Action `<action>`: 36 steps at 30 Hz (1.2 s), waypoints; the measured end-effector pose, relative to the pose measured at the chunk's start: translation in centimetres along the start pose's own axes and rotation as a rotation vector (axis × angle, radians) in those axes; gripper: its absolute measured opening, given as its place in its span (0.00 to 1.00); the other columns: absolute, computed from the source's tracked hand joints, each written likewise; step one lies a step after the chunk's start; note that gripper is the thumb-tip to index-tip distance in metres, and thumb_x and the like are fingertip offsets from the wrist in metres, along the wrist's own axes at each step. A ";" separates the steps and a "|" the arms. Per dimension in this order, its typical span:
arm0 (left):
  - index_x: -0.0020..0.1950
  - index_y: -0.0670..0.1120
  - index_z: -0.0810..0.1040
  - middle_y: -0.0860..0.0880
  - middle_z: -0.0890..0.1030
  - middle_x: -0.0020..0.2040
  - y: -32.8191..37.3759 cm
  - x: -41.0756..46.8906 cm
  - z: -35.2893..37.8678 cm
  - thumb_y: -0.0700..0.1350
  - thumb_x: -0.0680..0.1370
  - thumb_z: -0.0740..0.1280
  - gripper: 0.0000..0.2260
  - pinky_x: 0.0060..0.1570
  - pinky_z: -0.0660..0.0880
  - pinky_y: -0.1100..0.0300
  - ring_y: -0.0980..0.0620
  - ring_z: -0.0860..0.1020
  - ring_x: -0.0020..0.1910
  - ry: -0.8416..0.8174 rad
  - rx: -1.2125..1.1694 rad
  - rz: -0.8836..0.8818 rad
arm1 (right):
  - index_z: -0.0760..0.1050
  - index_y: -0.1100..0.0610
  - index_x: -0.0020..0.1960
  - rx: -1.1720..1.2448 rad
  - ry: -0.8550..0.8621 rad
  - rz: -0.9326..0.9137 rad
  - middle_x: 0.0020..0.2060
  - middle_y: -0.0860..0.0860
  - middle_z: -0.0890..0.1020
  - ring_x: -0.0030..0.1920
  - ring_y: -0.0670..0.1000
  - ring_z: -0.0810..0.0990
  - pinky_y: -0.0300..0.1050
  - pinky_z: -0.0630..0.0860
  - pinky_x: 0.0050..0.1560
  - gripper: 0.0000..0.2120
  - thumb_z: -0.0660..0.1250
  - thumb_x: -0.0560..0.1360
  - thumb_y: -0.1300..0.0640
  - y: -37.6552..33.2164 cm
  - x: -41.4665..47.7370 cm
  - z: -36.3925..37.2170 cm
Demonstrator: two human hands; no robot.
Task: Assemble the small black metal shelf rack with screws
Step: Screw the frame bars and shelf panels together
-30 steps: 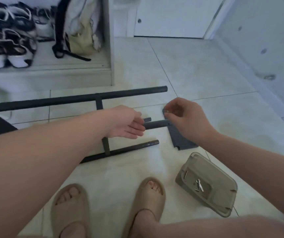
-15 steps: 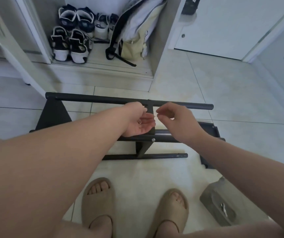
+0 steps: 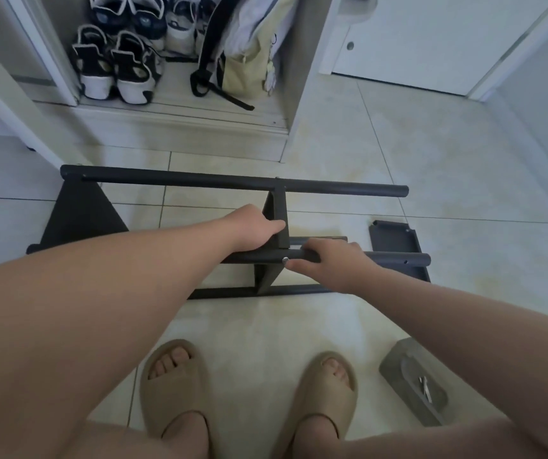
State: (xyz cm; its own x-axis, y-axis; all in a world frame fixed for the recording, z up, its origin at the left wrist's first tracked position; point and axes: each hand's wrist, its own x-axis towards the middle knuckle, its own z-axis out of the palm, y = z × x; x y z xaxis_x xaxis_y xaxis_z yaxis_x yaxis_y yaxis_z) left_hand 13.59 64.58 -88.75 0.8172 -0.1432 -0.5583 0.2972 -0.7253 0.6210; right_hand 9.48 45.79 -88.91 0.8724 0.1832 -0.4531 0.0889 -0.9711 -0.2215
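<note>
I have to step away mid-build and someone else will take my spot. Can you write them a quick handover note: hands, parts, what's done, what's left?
Hands: the left hand holds the centre bracket. The right hand grips the middle bar, thumb beside a screw that sticks out of the bar at the bracket.
Parts: the rack lies on the floor. The left panel sits on the bar ends, and the right panel lies loose by the other ends. The tray holds small metal pieces.
Done: left panel and bracket appear to be joined.
Left: tighten this screw, then fit the right panel.
</note>
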 end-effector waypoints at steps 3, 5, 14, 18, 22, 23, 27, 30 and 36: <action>0.37 0.43 0.73 0.48 0.70 0.33 -0.2 0.7 0.5 0.59 0.81 0.62 0.22 0.37 0.66 0.55 0.48 0.69 0.33 -0.036 0.057 -0.011 | 0.74 0.52 0.47 -0.005 0.052 -0.001 0.38 0.45 0.79 0.41 0.44 0.72 0.51 0.64 0.57 0.27 0.56 0.77 0.28 0.1 0.7 0.6; 0.33 0.44 0.68 0.47 0.68 0.32 0.0 0.8 0.7 0.58 0.81 0.61 0.23 0.35 0.63 0.55 0.49 0.67 0.32 -0.043 0.087 -0.010 | 0.74 0.51 0.46 -0.001 0.061 -0.007 0.37 0.44 0.78 0.39 0.42 0.71 0.51 0.64 0.56 0.26 0.56 0.77 0.28 0.2 0.9 0.6; 0.34 0.45 0.68 0.47 0.70 0.34 0.6 -2.0 3.2 0.54 0.83 0.58 0.21 0.34 0.62 0.54 0.49 0.68 0.33 -0.108 0.237 0.035 | 0.70 0.51 0.46 0.020 -0.053 0.020 0.42 0.48 0.76 0.47 0.54 0.75 0.52 0.69 0.49 0.24 0.55 0.78 0.30 0.0 -3.1 1.9; 0.34 0.45 0.66 0.47 0.69 0.33 0.3 -5.1 5.6 0.53 0.84 0.56 0.21 0.32 0.61 0.54 0.49 0.67 0.31 -0.140 0.295 0.058 | 0.70 0.50 0.44 0.076 -0.093 0.064 0.43 0.48 0.77 0.47 0.55 0.76 0.52 0.73 0.50 0.24 0.56 0.77 0.30 0.0 -7.0 3.7; 0.34 0.45 0.67 0.47 0.70 0.34 0.2 -8.0 7.6 0.52 0.84 0.56 0.21 0.32 0.61 0.55 0.50 0.68 0.32 -0.201 0.348 0.075 | 0.69 0.50 0.41 0.096 -0.063 0.093 0.37 0.46 0.76 0.38 0.47 0.73 0.50 0.67 0.41 0.24 0.56 0.77 0.29 0.2 -11.1 5.9; 0.34 0.45 0.68 0.47 0.70 0.34 0.1 -8.6 8.1 0.52 0.84 0.56 0.20 0.32 0.61 0.55 0.50 0.68 0.32 -0.213 0.349 0.074 | 0.69 0.50 0.41 0.095 -0.053 0.100 0.37 0.46 0.77 0.38 0.46 0.73 0.48 0.66 0.38 0.25 0.56 0.77 0.29 0.5 -12.0 6.3; 0.37 0.45 0.71 0.48 0.74 0.38 -0.4 -10.3 10.6 0.56 0.83 0.57 0.19 0.37 0.66 0.54 0.49 0.72 0.36 -0.260 0.322 0.067 | 0.71 0.52 0.42 0.082 0.002 0.112 0.36 0.46 0.78 0.38 0.49 0.76 0.46 0.66 0.35 0.26 0.58 0.76 0.28 1.7 -15.3 8.2; 0.45 0.43 0.77 0.47 0.79 0.46 -1.1 -11.4 12.0 0.56 0.82 0.57 0.19 0.52 0.73 0.50 0.43 0.77 0.45 -0.314 0.255 0.045 | 0.71 0.53 0.46 0.113 0.009 0.123 0.38 0.46 0.78 0.40 0.52 0.77 0.47 0.68 0.36 0.26 0.61 0.74 0.28 2.2 -17.2 9.3; 0.37 0.46 0.78 0.47 0.80 0.40 -1.7 -12.5 12.6 0.51 0.80 0.59 0.16 0.49 0.71 0.52 0.46 0.75 0.40 -0.298 0.084 -0.019 | 0.57 0.53 0.79 0.053 0.279 -0.025 0.75 0.53 0.64 0.73 0.57 0.64 0.56 0.66 0.69 0.47 0.65 0.70 0.28 2.9 -18.2 10.0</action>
State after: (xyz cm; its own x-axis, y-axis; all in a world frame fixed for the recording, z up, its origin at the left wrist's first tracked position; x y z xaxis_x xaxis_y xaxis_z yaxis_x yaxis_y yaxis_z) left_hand -3.32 59.16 -89.80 0.6272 -0.3114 -0.7139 0.2587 -0.7813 0.5680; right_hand -10.94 41.13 -89.97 0.9694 0.1509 -0.1938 0.0932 -0.9560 -0.2782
